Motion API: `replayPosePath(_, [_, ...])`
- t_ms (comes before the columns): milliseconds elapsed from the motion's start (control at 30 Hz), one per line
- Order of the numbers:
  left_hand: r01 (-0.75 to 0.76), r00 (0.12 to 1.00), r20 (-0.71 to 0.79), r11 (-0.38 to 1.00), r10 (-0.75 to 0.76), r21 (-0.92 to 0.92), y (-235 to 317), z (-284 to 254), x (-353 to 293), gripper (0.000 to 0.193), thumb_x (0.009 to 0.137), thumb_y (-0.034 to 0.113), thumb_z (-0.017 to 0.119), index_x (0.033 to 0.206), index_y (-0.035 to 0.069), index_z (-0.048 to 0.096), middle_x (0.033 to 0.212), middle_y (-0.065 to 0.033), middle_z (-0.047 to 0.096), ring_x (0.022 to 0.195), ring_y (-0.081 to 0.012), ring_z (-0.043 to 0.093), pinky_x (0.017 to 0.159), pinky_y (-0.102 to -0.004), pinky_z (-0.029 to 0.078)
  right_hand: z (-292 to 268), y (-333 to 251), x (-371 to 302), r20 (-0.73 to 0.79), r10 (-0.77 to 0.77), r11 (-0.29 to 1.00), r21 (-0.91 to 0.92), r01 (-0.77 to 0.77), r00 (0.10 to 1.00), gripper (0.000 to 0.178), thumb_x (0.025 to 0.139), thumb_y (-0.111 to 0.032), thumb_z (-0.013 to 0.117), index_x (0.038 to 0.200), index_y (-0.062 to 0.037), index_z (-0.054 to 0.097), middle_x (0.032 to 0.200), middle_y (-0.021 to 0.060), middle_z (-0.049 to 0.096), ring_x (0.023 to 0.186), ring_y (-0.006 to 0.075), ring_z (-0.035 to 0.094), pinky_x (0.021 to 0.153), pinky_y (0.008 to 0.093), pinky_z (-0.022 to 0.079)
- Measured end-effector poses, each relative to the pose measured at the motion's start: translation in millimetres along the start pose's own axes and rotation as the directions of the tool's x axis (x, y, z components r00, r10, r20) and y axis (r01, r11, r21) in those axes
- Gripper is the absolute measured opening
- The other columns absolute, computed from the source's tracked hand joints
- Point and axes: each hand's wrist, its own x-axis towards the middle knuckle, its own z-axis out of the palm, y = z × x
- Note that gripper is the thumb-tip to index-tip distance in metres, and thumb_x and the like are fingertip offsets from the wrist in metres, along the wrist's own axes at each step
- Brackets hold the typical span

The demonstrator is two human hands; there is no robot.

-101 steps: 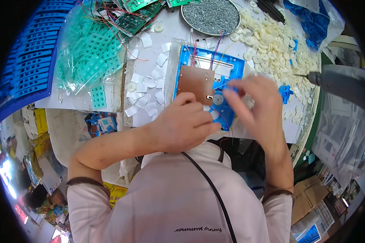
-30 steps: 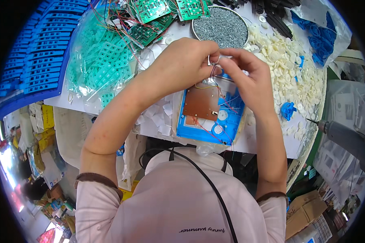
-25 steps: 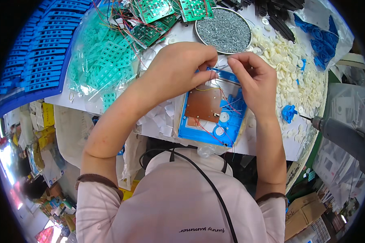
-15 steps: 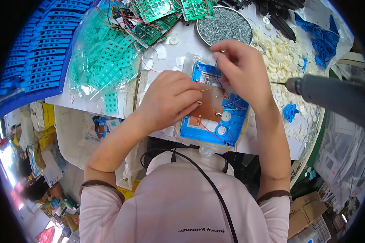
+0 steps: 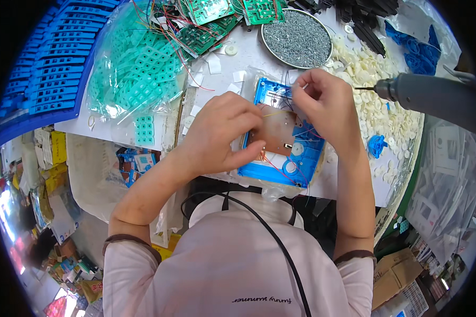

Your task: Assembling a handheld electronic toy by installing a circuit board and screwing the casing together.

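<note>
A blue plastic housing (image 5: 272, 172) lies on the table before me, with a brown circuit board (image 5: 275, 133) inside it, copper-coloured face up. Thin red, yellow and dark wires run around the board. My left hand (image 5: 222, 129) rests at the board's left edge, its thumb spread from the curled fingers and nothing visible between them. Over the housing's upper right corner, my right hand (image 5: 328, 100) pinches thumb to fingertips by a thin dark wire (image 5: 287, 79). Its fingertips partly cover the wire's end.
An electric screwdriver (image 5: 423, 95) hangs at the right, its bit toward my right hand. Behind the housing stands a round tray of screws (image 5: 296, 39). Cream buttons (image 5: 362, 68) are heaped at right. Green circuit boards (image 5: 211, 31), turquoise keypads (image 5: 137, 79) and blue housings (image 5: 58, 63) fill the left.
My left thumb has come away from the fingers, opening that hand. My right hand has moved down and slightly right. The screwdriver has shifted a little upward.
</note>
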Motion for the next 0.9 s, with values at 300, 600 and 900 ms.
replayPosePath(300, [0.287, 0.957, 0.037, 0.958, -0.286, -0.023, 6.6, 12.3, 53.1, 0.030, 0.082, 0.013, 0.076, 0.109, 0.001, 0.070, 0.078, -0.0060, 0.061, 0.070, -0.0171, 0.059, 0.064, -0.0304, 0.047, -10.8, 5.1, -13.1, 0.085, 0.029, 0.987, 0.156, -0.042, 0.996, 0.008, 0.093, -0.007, 0.070, 0.097, -0.0003, 0.069, 0.069, -0.0020, 0.064, 0.054, 0.0014, 0.053, 0.048, 0.0186, 0.040])
replayPosePath(600, [0.146, 0.968, -0.162, 0.954, -0.193, -0.264, -4.6, 26.1, 27.3, 0.014, 0.084, 0.004, 0.071, 0.098, 0.003, 0.074, 0.092, -0.0069, 0.068, 0.091, -0.0205, 0.065, 0.080, -0.0298, 0.051, -9.9, 11.0, -16.5, -0.052, 0.016, 0.998, -0.054, -0.019, 0.999, 0.009, 0.085, -0.011, 0.069, 0.088, -0.0024, 0.069, 0.066, 0.0092, 0.068, 0.058, 0.0162, 0.066, 0.057, 0.0303, 0.052])
replayPosePath(900, [0.184, 0.981, 0.080, 0.976, -0.175, -0.118, -15.2, 11.9, 21.0, 0.008, 0.081, 0.014, 0.072, 0.087, 0.009, 0.069, 0.088, -0.0049, 0.070, 0.097, -0.0226, 0.068, 0.083, -0.0382, 0.049, -12.6, 1.4, -32.9, -0.050, -0.084, 0.922, -0.383, 0.058, 0.995, 0.006, 0.087, -0.006, 0.070, 0.087, 0.0006, 0.068, 0.067, 0.0054, 0.068, 0.062, 0.0077, 0.065, 0.058, 0.0251, 0.051])
